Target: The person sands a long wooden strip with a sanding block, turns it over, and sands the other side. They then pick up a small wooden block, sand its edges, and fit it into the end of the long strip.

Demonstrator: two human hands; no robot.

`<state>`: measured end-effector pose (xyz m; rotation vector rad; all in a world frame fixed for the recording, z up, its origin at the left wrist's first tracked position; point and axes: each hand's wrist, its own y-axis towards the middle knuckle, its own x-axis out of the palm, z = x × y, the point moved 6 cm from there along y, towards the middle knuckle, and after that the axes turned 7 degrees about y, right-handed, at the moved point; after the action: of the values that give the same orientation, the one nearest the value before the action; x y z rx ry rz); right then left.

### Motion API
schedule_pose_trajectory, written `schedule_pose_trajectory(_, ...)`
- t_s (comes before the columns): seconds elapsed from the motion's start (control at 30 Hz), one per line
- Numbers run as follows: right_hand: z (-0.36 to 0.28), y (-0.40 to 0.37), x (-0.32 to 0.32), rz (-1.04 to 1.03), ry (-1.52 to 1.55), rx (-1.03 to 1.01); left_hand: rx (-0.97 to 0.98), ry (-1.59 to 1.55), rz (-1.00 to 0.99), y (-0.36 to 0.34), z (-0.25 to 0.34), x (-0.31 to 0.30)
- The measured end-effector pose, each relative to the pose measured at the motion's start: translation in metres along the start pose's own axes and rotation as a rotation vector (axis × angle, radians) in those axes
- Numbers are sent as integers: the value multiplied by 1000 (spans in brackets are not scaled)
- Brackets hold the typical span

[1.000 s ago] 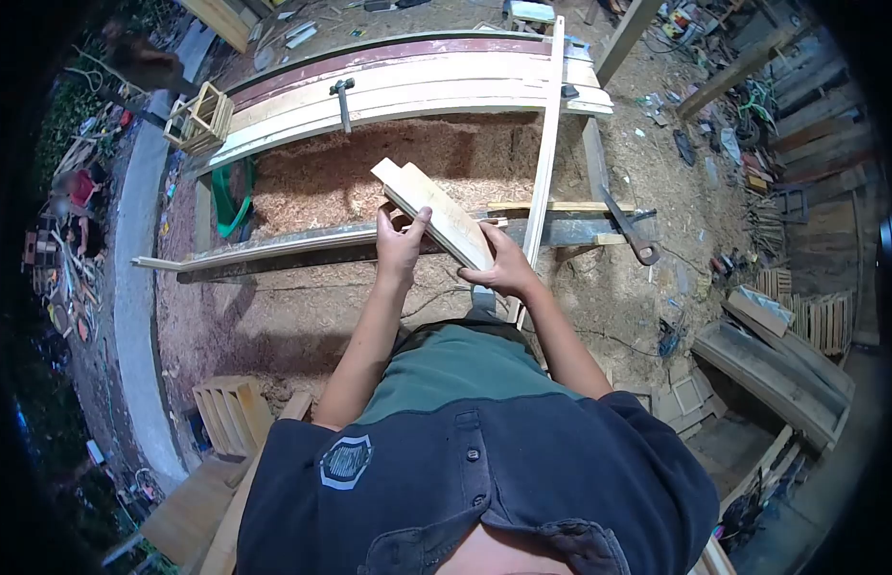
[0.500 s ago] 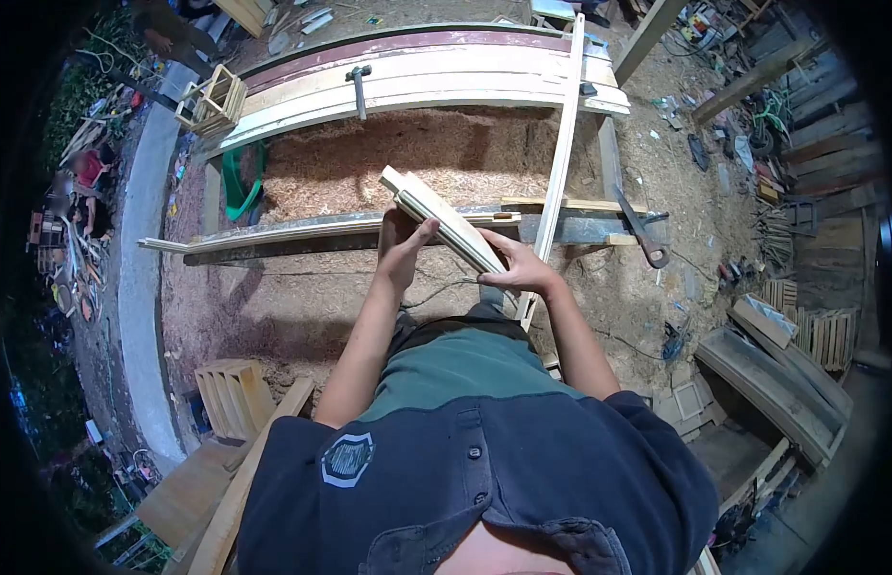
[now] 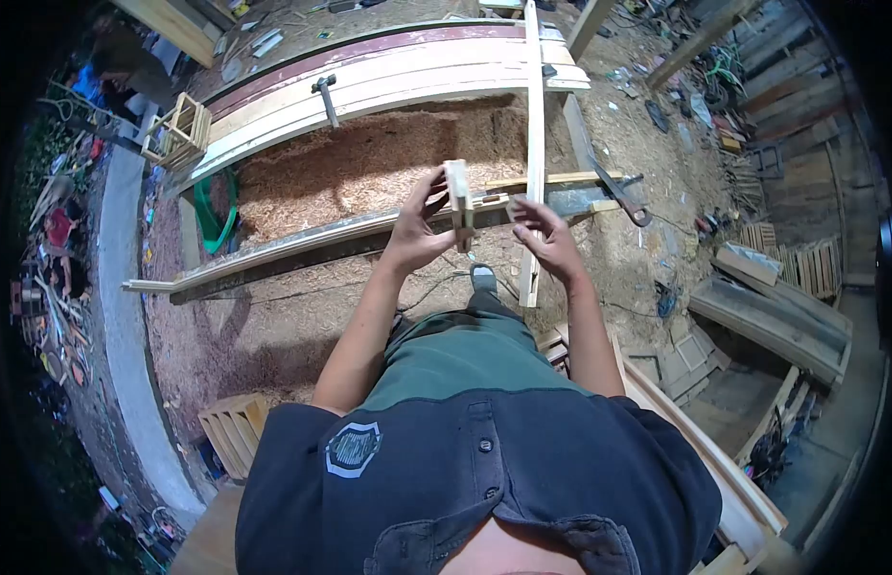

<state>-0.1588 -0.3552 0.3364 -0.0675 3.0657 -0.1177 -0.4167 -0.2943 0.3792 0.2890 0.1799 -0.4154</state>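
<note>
- Hammer [image 3: 330, 103], lying on pale boards [image 3: 417, 84]
- Handsaw [image 3: 615, 195] at a slant – handle toward the lower right
- Green plastic container [image 3: 205, 222], partly hidden
- Slatted wooden crate [image 3: 189, 149] by the boards' left end
- Wood shavings [image 3: 312, 182] strewn over the ground
- Long wooden trough [image 3: 767, 326] – far right
- Concrete strip [image 3: 127, 307] along the left

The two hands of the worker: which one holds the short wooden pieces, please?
The left hand: its thumb and fingers grip the short wooden pieces; the right hand is open, apart from them.
</note>
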Motion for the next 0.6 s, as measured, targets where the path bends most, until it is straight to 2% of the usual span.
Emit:
schedule_pose_trajectory(0.03, -29, -2, 1, 10, -92, -119, 2, -8, -13, 2, -1, -1)
schedule_pose_trajectory(0.1, -87, -8, 5, -11, -215, -316, 101, -41, -273, 6, 6, 14)
schedule_pose_trajectory(0.13, -116, -12, 9, -33, -237, -336, 42, -130, -400, 10, 15, 21)
schedule_pose_trajectory(0.17, -131, -14, 9, -23, -241, -335, 47, -134, -408, 12, 22, 23)
schedule_pose_trajectory(0.23, -148, -13, 16, -202, -384, -377, -95, -180, -616, 11, 23, 38)
schedule_pose_trajectory(0.27, -147, -12, 14, -234, -435, -392, 43, -27, -638, 12, 11, 43)
schedule_pose_trajectory(0.37, -152, -9, 10, -311, -459, -502, -6, -7, -705, 13, -11, 59)
schedule_pose_trajectory(0.43, -147, -10, 3, -302, -450, -476, 22, 50, -710, 21, -5, 66)
schedule_pose_trajectory(0.5, -127, -4, -12, -282, -329, -321, -29, -126, -790, 26, -17, 76)
schedule_pose_trajectory(0.53, -117, -2, -22, -228, -343, -312, -61, -149, -725, 32, -20, 77)
schedule_pose_trajectory(0.57, -103, 0, -31, -202, -326, -187, -64, -137, -713, 37, -26, 75)
schedule_pose_trajectory(0.6, -93, 3, -38, -170, -193, -148, -208, -37, -612, 43, -45, 68)
